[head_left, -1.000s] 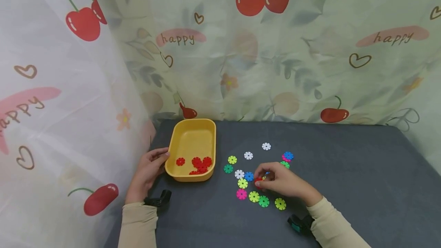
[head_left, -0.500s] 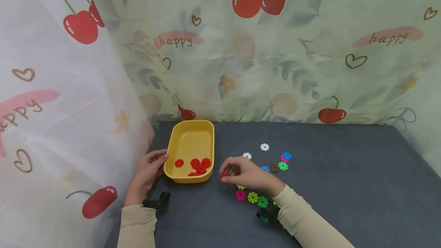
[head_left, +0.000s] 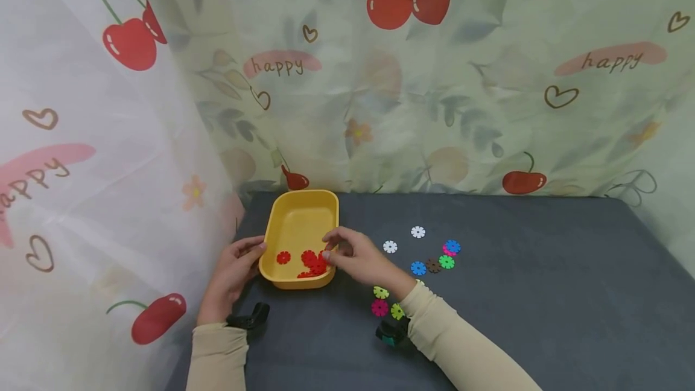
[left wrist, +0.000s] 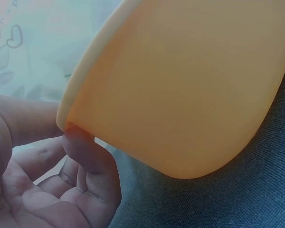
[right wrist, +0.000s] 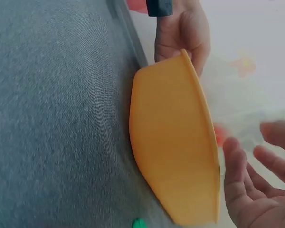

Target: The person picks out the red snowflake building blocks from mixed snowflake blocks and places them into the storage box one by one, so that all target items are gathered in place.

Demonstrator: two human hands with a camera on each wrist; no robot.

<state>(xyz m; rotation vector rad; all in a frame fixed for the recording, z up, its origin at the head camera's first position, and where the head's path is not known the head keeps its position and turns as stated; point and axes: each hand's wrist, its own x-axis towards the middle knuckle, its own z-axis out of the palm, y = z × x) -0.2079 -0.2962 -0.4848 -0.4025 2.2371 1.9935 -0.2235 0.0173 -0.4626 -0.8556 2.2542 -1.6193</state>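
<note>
My left hand (head_left: 230, 276) pinches the left rim of a yellow plastic tray (head_left: 304, 210); in the left wrist view the thumb and curled fingers (left wrist: 92, 161) meet at the tray's rim. Several red notched discs (head_left: 309, 264) lie in the tray's near end. My right hand (head_left: 361, 261) hovers over the tray's right rim. Its thumb and fingers stand apart in the right wrist view, with no disc between them. A blurred red patch (right wrist: 220, 134) shows just beyond the tray rim there; I cannot tell if it is a disc.
Right of the tray, loose notched discs lie on the dark grey cloth (head_left: 543, 294), among them white (head_left: 418, 232), blue (head_left: 418, 268), brown (head_left: 433, 265), green (head_left: 447, 262) and pink (head_left: 379, 308). A patterned curtain (head_left: 412, 107) rises behind and to the left.
My right hand has carried a red disc leftward from the loose discs to the tray and its fingers have parted. The left hand has stayed on the rim.
</note>
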